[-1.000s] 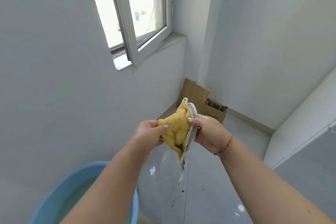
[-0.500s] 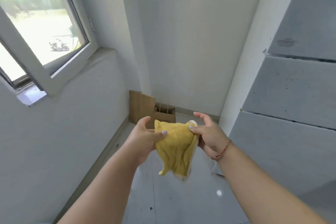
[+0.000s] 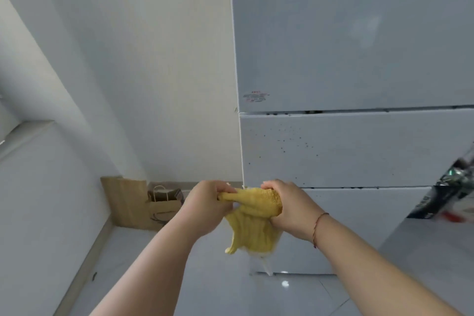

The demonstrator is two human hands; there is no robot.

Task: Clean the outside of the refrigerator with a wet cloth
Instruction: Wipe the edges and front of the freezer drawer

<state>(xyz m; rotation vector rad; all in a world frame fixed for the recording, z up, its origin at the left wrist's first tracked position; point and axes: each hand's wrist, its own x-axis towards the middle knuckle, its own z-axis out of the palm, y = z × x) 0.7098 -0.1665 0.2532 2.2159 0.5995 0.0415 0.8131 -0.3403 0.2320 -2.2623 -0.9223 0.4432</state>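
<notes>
Both hands are gripping the yellow cloth (image 3: 252, 215) tight: left hand (image 3: 205, 206) curling around its twisted left end, right hand (image 3: 289, 209) wrapping the bunched right end, forearms reaching forward. It's hanging between them, just in front of the speckled refrigerator (image 3: 359, 146) on the right.

left hand (image 3: 205, 209) + right hand (image 3: 287, 209) gripped yellow cloth (image 3: 252, 223), stretched between them, rest hanging | fridge (image 3: 346, 59) right behind, dark specks on middle drawer | paper bag (image 3: 160, 206) and cardboard (image 3: 123, 200) in corner by wall
</notes>
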